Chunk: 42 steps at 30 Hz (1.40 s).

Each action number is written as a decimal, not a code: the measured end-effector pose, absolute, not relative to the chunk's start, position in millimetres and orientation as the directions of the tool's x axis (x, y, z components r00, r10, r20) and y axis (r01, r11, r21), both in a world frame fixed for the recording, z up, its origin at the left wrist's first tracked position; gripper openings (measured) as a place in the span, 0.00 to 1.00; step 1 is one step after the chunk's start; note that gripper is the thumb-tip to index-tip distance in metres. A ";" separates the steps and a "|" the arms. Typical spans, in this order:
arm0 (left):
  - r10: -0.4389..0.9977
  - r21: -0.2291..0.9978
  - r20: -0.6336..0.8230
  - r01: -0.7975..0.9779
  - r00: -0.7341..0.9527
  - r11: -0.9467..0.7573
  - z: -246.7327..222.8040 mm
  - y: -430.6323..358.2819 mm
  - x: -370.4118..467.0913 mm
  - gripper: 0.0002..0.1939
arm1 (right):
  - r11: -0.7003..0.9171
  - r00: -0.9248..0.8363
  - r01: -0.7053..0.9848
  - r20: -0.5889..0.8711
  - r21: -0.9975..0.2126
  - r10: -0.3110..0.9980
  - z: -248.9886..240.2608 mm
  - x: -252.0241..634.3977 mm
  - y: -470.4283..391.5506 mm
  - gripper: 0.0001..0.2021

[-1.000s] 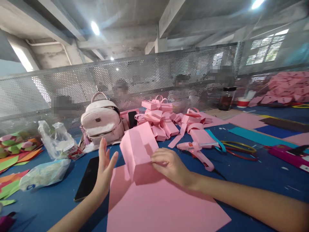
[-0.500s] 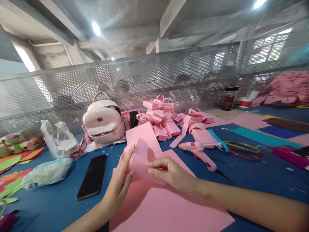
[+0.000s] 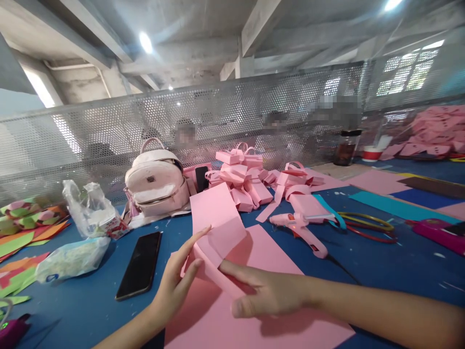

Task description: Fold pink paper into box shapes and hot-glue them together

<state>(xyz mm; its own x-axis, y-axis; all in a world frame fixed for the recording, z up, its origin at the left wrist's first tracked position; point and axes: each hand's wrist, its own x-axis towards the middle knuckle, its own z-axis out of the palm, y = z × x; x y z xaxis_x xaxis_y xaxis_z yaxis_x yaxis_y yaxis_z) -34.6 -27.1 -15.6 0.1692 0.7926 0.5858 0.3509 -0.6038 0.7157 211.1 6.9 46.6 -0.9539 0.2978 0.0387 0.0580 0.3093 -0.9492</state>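
A folded pink paper piece (image 3: 225,237) stands tilted over flat pink sheets (image 3: 214,325), with one creased wall facing me. My left hand (image 3: 179,271) holds its left end, fingers along the outside and thumb on the near side. My right hand (image 3: 269,291) has its fingers tucked into the fold behind the near wall, while its thumb is in front, lower down. The fingertips inside the fold are partly hidden. Beyond my hands lies another pink sheet (image 3: 209,201). To the right rests a pink glue gun (image 3: 300,230) with a dark cord.
Pink paper bags (image 3: 247,179) are heaped at the back beside a pale backpack (image 3: 154,179). A black phone (image 3: 140,264) and a plastic bag (image 3: 72,259) lie left. Coloured hoops (image 3: 366,225) and a magenta tool (image 3: 439,235) lie right. A perforated metal screen (image 3: 225,111) closes the back.
My right hand has shifted down and toward me, its fingers now inside the fold. The paper has opened and tilted, showing a near wall. My left hand has barely moved.
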 end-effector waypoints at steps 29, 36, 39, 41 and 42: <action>0.571 0.420 0.735 0.416 0.365 -0.806 -5.0 -26.6 -36.0 0.22 | 0.780 -0.942 -0.040 0.284 -0.624 0.179 62.4 206.1 12.3 0.27; 0.529 0.309 0.754 0.500 0.390 -0.809 -9.7 -27.3 -37.4 0.27 | 0.863 -0.923 0.035 0.314 -0.503 0.221 72.4 206.9 21.9 0.18; 0.510 0.265 0.753 0.518 0.416 -0.813 -12.9 -28.4 -38.6 0.27 | 0.859 -0.896 0.102 0.329 -0.502 0.299 69.6 208.8 27.2 0.13; 0.526 0.253 0.737 0.548 0.424 -0.797 -13.9 -29.7 -39.0 0.26 | 0.837 -0.881 0.138 0.320 -0.530 0.348 66.9 210.4 30.0 0.11; 0.535 0.251 0.729 0.560 0.428 -0.790 -13.9 -30.5 -38.9 0.26 | 0.826 -0.878 0.150 0.311 -0.543 0.363 65.8 211.2 30.9 0.10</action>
<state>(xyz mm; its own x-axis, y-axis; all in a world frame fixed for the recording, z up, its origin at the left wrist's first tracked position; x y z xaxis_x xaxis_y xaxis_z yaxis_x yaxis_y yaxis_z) -38.9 -30.5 -13.9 0.4279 0.5348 0.7286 0.5596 -0.7898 0.2511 211.2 30.9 65.8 -0.8783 0.3634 0.3107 0.1498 0.8263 -0.5429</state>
